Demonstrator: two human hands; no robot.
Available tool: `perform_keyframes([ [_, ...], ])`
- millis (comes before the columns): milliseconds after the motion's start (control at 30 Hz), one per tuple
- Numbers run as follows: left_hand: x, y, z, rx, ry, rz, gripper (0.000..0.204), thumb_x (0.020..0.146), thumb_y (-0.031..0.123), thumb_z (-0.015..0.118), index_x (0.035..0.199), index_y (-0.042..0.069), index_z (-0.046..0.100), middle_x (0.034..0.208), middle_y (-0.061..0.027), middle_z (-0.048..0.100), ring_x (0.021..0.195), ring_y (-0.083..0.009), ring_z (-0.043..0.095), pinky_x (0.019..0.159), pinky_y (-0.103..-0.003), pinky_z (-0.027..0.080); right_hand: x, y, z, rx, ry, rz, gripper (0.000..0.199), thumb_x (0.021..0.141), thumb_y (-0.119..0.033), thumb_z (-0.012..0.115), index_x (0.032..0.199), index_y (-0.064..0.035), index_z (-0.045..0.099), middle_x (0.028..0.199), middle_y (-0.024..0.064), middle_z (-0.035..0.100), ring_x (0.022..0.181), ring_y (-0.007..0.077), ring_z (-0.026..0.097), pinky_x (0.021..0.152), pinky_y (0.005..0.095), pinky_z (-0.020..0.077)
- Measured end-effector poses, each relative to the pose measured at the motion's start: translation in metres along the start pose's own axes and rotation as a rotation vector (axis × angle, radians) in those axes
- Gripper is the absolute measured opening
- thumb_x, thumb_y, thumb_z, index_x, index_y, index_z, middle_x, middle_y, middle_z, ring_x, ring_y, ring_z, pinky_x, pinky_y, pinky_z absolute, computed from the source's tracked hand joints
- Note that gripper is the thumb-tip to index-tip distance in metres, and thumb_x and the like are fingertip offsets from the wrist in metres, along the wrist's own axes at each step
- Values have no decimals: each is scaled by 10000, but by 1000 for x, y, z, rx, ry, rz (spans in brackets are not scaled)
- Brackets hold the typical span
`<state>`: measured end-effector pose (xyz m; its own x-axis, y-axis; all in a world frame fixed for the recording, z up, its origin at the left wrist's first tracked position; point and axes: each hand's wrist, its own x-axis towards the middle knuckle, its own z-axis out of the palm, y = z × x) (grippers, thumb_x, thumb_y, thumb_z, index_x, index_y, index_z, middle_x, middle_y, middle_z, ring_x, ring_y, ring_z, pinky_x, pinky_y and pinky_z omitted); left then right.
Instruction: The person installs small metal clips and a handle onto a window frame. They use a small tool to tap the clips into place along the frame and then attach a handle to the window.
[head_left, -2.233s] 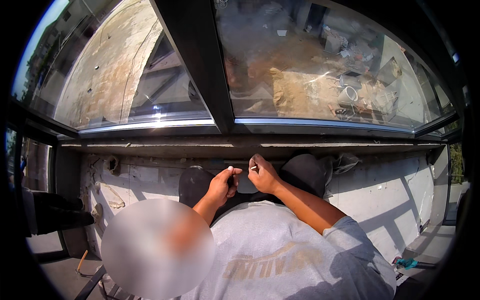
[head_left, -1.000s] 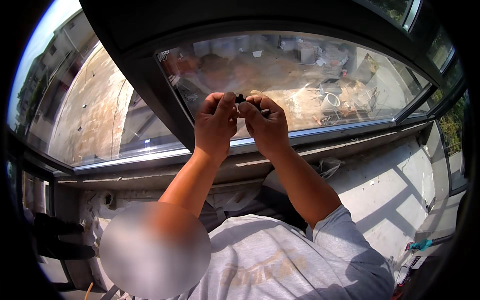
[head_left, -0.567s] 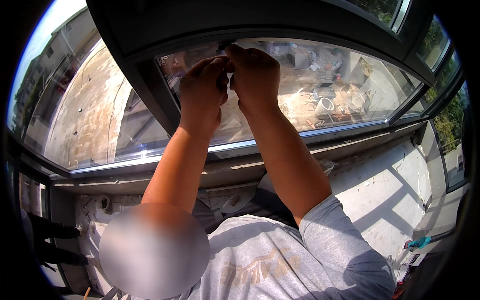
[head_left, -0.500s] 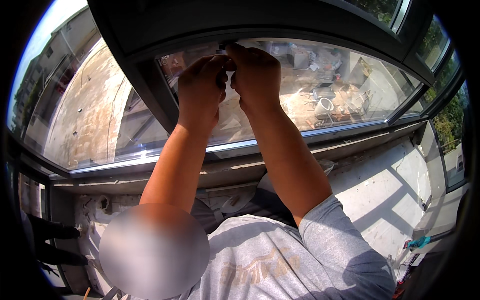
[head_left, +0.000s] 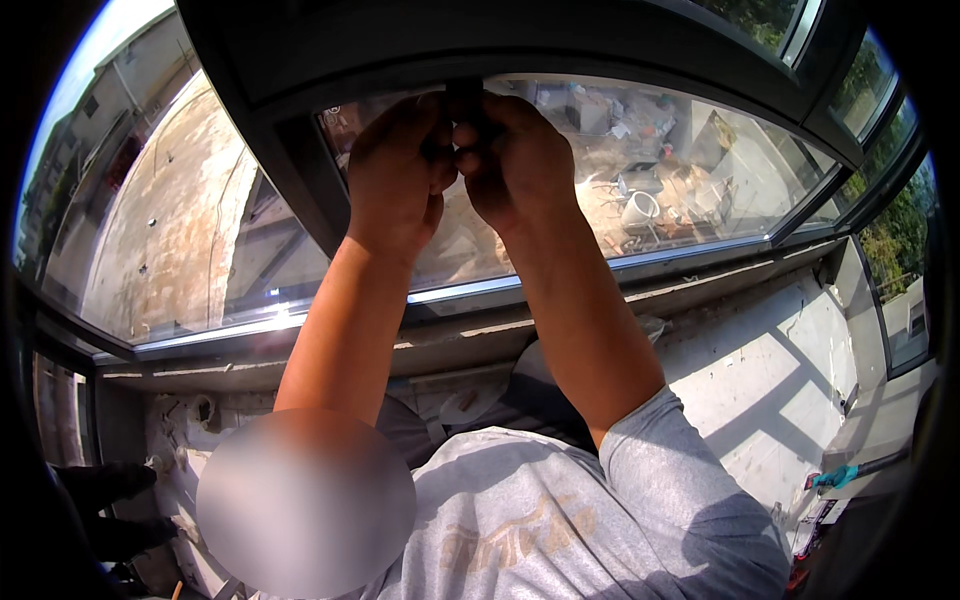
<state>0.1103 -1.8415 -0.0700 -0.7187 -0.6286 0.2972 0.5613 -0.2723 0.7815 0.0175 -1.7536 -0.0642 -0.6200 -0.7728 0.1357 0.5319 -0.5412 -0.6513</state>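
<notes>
My left hand (head_left: 395, 175) and my right hand (head_left: 515, 160) are raised together against the dark upper bar of the window frame (head_left: 600, 45). The fingertips of both pinch a small dark part (head_left: 464, 108) that sits right at the bar's lower edge. Most of the part is hidden by my fingers, and its shape cannot be made out. Both forearms rise from my grey shirt (head_left: 560, 520) at the bottom of the view.
A dark mullion (head_left: 300, 190) stands left of my hands, between large glass panes. Below runs the metal sill (head_left: 640, 265) and a rough plastered wall (head_left: 770, 370). A teal-handled tool (head_left: 835, 478) lies at lower right. Through the glass is a white bucket (head_left: 640, 210) among debris.
My hands, which held the small part down near the sill, have lifted it up to the top frame bar. In the last half second they barely moved.
</notes>
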Motion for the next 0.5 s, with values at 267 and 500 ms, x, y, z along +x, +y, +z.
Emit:
perform_keyframes([
  [267, -28, 6, -8, 379, 145, 57, 232, 984, 140, 614, 1116, -42, 672, 695, 8, 494, 500, -55, 399, 447, -224, 299, -27, -6, -27, -219, -99, 95, 208, 988, -227, 644, 867, -88, 548, 734, 43, 581, 527, 86, 503, 438, 242, 338],
  [500, -54, -1, -34, 259, 216, 43, 174, 969, 109, 638, 1065, -33, 665, 690, 6, 484, 502, -63, 409, 439, -230, 292, -22, 3, -26, -234, -53, 33, 261, 1049, -179, 516, 1229, -12, 603, 848, 93, 694, 600, 144, 659, 471, 257, 487],
])
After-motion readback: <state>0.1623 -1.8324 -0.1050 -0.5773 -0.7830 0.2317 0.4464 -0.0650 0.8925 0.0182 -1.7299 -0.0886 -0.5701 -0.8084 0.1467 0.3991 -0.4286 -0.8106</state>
